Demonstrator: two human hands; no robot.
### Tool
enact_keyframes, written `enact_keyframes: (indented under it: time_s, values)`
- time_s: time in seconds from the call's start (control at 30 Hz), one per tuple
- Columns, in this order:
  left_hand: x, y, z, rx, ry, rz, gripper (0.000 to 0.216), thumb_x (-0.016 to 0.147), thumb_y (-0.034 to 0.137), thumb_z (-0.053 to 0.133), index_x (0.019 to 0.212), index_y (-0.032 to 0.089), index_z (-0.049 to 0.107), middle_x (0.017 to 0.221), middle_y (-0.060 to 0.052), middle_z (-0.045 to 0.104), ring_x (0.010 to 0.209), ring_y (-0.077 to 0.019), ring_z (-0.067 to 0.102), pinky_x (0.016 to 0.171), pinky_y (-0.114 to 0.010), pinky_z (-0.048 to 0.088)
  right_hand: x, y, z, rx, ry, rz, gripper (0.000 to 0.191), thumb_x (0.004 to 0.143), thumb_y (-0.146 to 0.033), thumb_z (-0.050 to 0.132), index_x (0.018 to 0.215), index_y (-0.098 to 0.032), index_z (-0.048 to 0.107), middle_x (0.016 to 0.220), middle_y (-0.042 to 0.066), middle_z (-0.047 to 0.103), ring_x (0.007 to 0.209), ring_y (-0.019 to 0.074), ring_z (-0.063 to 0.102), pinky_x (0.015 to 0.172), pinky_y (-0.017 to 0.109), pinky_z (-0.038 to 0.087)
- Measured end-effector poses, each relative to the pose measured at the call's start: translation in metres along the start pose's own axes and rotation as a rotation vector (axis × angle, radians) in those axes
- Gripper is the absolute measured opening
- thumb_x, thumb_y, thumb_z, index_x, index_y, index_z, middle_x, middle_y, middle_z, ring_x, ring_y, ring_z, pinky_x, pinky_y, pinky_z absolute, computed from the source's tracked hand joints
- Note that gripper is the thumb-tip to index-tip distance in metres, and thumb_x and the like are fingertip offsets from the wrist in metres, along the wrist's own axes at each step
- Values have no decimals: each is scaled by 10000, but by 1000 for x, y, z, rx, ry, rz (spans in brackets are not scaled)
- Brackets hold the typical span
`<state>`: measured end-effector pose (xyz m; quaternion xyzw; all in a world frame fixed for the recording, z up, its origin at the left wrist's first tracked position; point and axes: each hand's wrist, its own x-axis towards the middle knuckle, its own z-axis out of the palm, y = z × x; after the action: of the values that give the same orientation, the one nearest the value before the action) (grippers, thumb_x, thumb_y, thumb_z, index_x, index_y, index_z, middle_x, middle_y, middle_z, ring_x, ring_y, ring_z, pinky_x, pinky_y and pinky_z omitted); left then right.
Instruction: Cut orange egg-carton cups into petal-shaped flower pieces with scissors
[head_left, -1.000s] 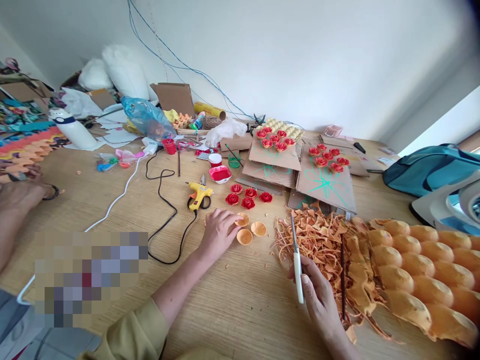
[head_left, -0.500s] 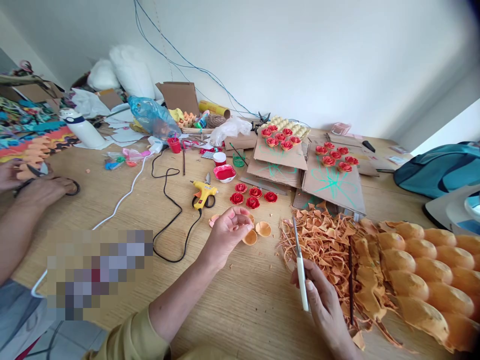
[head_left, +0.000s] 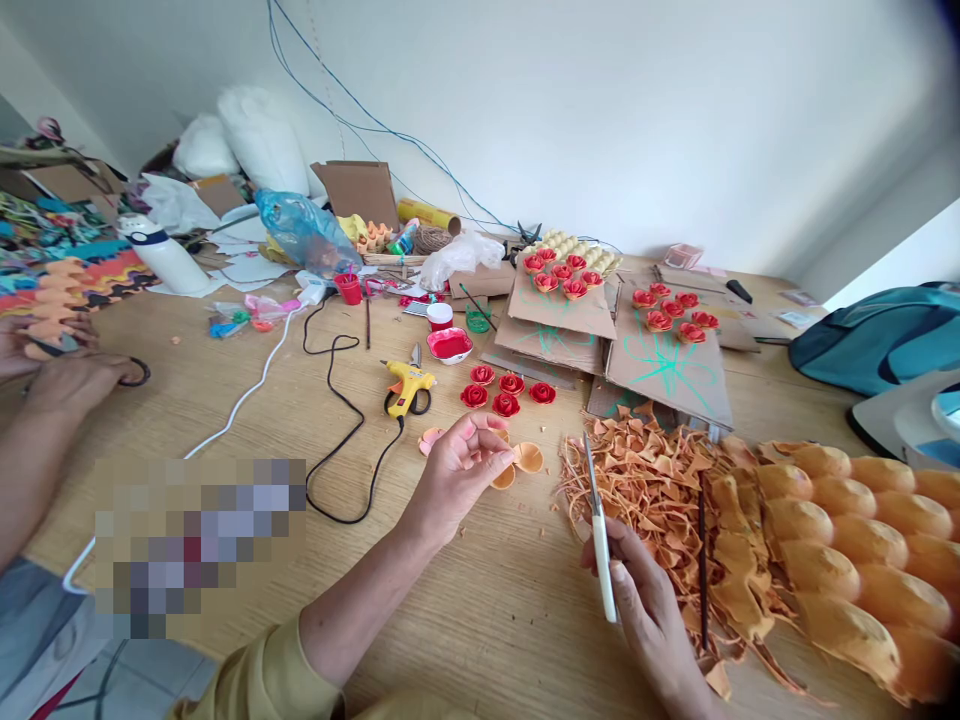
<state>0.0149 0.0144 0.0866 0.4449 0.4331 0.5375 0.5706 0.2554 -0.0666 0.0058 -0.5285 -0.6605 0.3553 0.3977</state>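
Note:
My left hand [head_left: 469,462] is closed in a pinch over the table, with thumb and fingertips at a cluster of orange egg-carton petals [head_left: 529,457]. The fingers partly hide these petals, and more orange petals [head_left: 430,440] show just left of the hand. Resting at the right, my right hand [head_left: 637,590] is wrapped round the white handle of a knife [head_left: 602,560], whose blade points up and away from me. Beyond my left hand lie several red paper roses [head_left: 506,404].
Orange scraps [head_left: 645,470] and an egg carton [head_left: 855,550] fill the right. A yellow glue gun [head_left: 409,385], red paint dish [head_left: 450,345] and rose-topped cardboard [head_left: 667,370] stand farther back. At left, another person's hands [head_left: 75,385] hold scissors and an orange carton strip.
My left hand has shifted slightly right at the orange petals, which now look closer together. My right hand and knife are still. The other person's hands have moved a little left.

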Motion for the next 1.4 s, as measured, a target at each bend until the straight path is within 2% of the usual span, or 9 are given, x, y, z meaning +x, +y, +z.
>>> enact_keyframes:
  time_s: [0.3,0.63,0.87,1.2,1.4]
  values:
    - [0,-2,0,14,-11,12,267,762,253,746,978,200,598,821,4,639,806,-128,572,820,-284,432,4,-11,0,-33,11,-51,461,963,-604,380,1000,-212,619,832,56,609,793,230,585,668,319,502]
    - [-4,2,0,41,-104,92,278,801,211,690,1060,216,589,829,7,575,773,-119,497,771,-267,402,2,-11,0,-68,13,-72,496,957,-613,394,1145,-218,627,865,71,636,820,248,599,691,342,519]
    - [-5,1,-1,-132,-227,40,245,856,262,647,1095,241,598,790,17,506,760,-119,431,731,-245,375,1,-9,1,-59,10,-81,489,966,-599,385,1186,-221,603,899,73,642,813,240,596,684,341,504]
    - [-6,4,0,-156,-268,66,229,875,294,606,1100,249,606,758,4,540,745,-142,439,755,-284,363,2,-12,0,-63,23,-85,522,955,-626,378,1171,-223,629,874,71,645,810,248,605,693,348,518]
    - [-6,4,1,-150,-254,40,275,826,296,689,1086,251,610,765,14,516,739,-136,431,744,-277,358,1,-11,0,-57,18,-76,526,956,-623,379,1203,-226,619,910,78,649,828,251,606,704,352,523]
